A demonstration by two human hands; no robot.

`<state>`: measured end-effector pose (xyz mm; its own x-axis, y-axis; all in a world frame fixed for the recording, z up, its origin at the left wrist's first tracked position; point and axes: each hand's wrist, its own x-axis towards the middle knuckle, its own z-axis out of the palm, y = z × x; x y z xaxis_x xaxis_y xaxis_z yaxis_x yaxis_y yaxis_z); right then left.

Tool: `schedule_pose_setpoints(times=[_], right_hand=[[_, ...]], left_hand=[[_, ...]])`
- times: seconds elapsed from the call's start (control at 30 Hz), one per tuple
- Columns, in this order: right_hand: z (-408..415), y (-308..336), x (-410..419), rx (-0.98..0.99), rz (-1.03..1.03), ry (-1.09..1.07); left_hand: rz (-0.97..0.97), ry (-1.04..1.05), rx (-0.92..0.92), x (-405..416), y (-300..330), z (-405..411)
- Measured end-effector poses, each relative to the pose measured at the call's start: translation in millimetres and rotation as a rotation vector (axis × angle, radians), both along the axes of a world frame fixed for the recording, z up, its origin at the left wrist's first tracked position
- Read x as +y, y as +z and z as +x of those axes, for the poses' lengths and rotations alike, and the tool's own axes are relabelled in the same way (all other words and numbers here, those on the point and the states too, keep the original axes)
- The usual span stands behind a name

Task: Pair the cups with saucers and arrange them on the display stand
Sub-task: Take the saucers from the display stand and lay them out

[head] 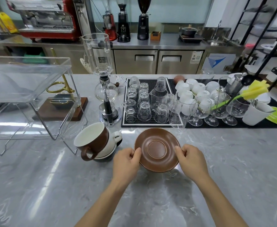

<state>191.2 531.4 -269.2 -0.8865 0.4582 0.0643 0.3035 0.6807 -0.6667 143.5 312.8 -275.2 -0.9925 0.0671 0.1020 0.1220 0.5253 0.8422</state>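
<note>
A brown saucer [157, 149] is held tilted above the grey marble counter, near its middle. My left hand [126, 158] grips its left rim, and my right hand [191, 158] grips its right rim, thumbs on top. Just left of it stands a leaning stack of cups: a brown cup [92, 139] with a cream inside on top, a white cup [113, 140] under it, and a dark cup or saucer [104, 158] at the bottom. The clear acrylic display stand [28, 95] on a wire frame stands at the left.
A glass siphon brewer [105, 89] stands behind the cups. A black mat [150, 124] holds several upturned glasses, with white cups [193, 92] and stemmed glasses [216, 108] to its right. A wooden base with a brass ring stand [60, 110] sits behind the display stand.
</note>
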Motion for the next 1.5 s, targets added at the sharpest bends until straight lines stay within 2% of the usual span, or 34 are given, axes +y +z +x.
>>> schedule_pose_setpoints(times=[0.3,0.7,0.9,1.5], right_hand=[[40.5,-0.8,-34.7,-0.014,-0.014,0.058],[83.4,-15.1,-115.7,-0.138,-0.082,0.096],[85.1,-20.0,-156.1,-0.179,-0.053,0.121],[76.9,-34.7,-203.2,-0.250,0.049,0.119]], left_hand=[[0.089,0.026,-0.065,-40.1,-9.4,44.8],[-0.100,0.012,-0.119,-129.5,-23.5,86.8],[-0.116,0.004,-0.180,-169.4,-24.0,88.9],[-0.203,-0.051,-0.223,-215.3,-30.0,77.6]])
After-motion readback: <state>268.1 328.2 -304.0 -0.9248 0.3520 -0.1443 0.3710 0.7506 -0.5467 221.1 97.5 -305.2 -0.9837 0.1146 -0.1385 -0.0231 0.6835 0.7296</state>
